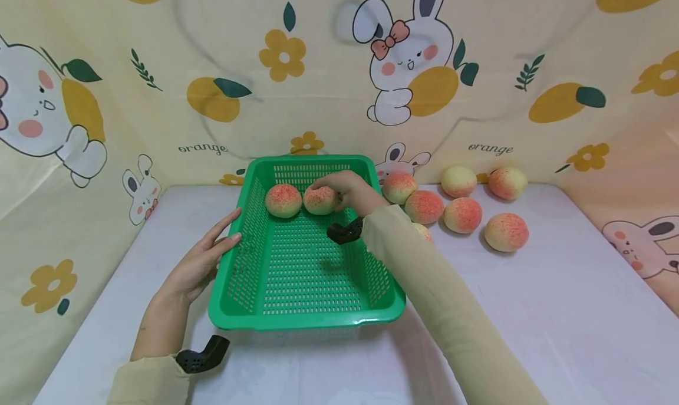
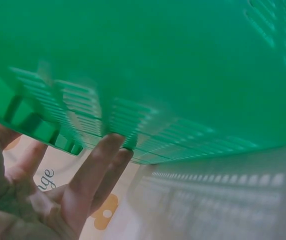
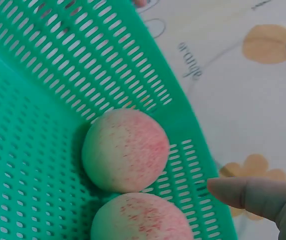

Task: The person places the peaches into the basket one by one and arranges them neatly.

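A green plastic basket [image 1: 313,321] is held at its left rim by my left hand [image 1: 198,263], thumb and forefinger at the edge. In the left wrist view, other fingers [image 2: 95,170] touch the perforated outer wall. Two toy peaches [image 1: 283,201] sit side by side at the basket's far end. My right hand [image 1: 355,191] is over the right-hand peach [image 1: 320,200]. The right wrist view shows one straight finger [image 3: 248,194] over the far wall, apart from this peach [image 3: 143,222]; its remaining fingers are out of that view.
Several more peaches [image 1: 462,215] lie on the white tabletop [image 1: 557,310] right of the basket, one partly hidden behind my right sleeve [image 1: 424,269]. A rabbit-patterned cloth [image 1: 318,110] hangs behind the table. Black wrist devices [image 1: 204,355] are on both cuffs.
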{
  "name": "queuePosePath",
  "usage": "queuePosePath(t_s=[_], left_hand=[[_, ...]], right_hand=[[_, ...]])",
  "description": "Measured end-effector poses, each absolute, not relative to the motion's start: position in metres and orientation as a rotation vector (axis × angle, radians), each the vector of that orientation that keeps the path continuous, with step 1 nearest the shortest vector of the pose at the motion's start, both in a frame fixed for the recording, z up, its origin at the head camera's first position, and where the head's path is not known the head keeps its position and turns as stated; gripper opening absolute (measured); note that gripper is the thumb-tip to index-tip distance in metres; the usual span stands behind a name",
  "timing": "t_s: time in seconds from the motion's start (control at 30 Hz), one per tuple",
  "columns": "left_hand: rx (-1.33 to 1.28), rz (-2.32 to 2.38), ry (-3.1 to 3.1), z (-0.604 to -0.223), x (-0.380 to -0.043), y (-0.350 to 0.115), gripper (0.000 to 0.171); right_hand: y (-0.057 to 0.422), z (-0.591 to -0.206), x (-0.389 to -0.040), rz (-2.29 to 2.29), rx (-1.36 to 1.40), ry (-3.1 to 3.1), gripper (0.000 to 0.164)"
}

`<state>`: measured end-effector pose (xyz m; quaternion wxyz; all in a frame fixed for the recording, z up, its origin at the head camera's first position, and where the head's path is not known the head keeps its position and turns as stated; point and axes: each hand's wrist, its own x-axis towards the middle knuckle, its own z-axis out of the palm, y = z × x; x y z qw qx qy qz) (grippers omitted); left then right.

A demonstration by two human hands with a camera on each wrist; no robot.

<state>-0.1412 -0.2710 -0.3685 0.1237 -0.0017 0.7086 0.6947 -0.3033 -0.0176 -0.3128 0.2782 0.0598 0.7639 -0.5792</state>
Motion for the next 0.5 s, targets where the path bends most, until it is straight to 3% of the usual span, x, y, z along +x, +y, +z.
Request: queuePosePath(t_s=[0.2, 0.4, 0.5], left_hand=[[-0.015, 2.018, 2.074, -0.370, -0.143, -0.269, 0.063], [-0.024, 2.009, 2.083, -0.369, -0.142, -0.268, 0.063], [-0.026, 2.003, 2.083, -0.368, -0.141, -0.268, 0.063]], right_hand=[[-0.008, -0.308, -0.301, -1.566, 0.095, 2.052, 0.029], [0.012, -0.301, -0.292, -1.695, 0.016, 1.981, 0.040], [0.034, -0.301, -0.281, -1.672, -0.335, 2.051, 0.038]])
